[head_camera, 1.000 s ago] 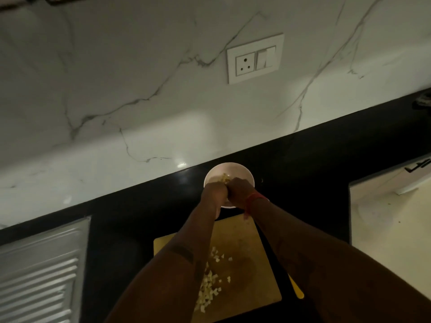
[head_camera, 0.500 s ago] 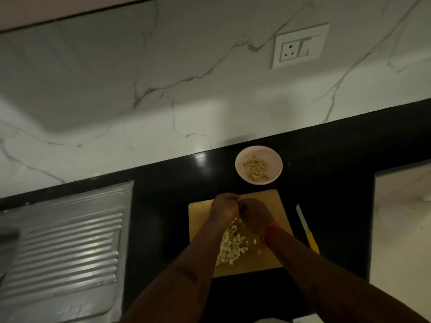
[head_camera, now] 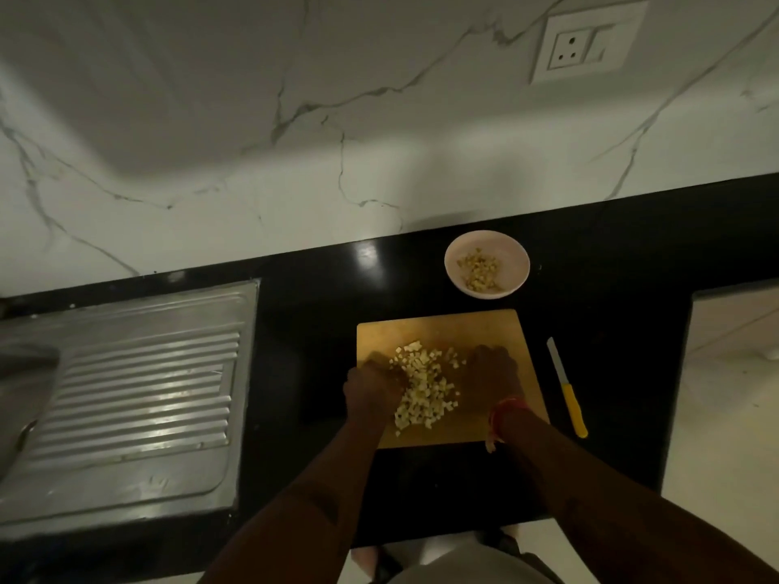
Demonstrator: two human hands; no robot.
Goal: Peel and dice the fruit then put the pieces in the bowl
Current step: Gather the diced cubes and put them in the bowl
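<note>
Both forearms were bare, with no sleeves reaching into view. The left hand [head_camera: 373, 392] wore nothing. At the wrist of the right hand [head_camera: 493, 375] sat a red-orange thread band [head_camera: 503, 408], wound in several strands, with a loose pale tail hanging from it. A dark marking crossed the left forearm, too dim to make out.

A ridged steel sink drainboard [head_camera: 130, 398] is set into a glossy black countertop [head_camera: 303, 330] at left. A white socket and switch plate [head_camera: 588, 40] is mounted on the veined marble wall [head_camera: 253, 141] behind.
</note>
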